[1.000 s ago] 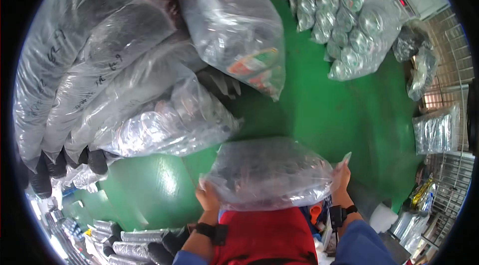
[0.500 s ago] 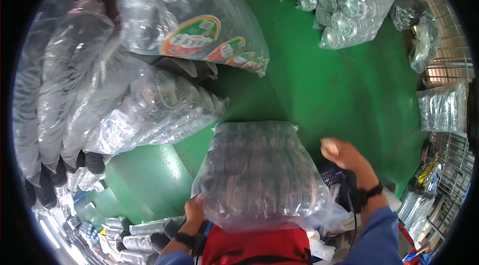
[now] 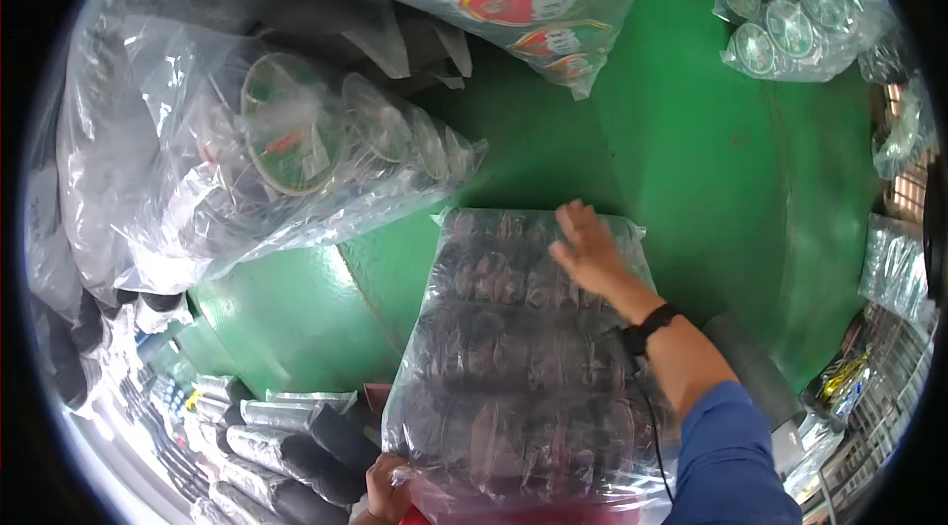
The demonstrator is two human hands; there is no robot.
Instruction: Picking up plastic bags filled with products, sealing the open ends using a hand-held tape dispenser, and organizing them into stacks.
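Bag [image 3: 513,357] lies beneath the wide-spread right grip [image 3: 595,253]; left grip [image 3: 387,487] pinches its near-left corner.

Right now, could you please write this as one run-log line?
left hand: pinching near-left corner of clear bag; right hand: open over bag's far end, contact unclear

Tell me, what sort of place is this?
Probably a packing workshop or storeroom: bulging clear plastic bags are piled at the left, dark plastic-wrapped rolls lie at lower left, and wire racking stands at the right.
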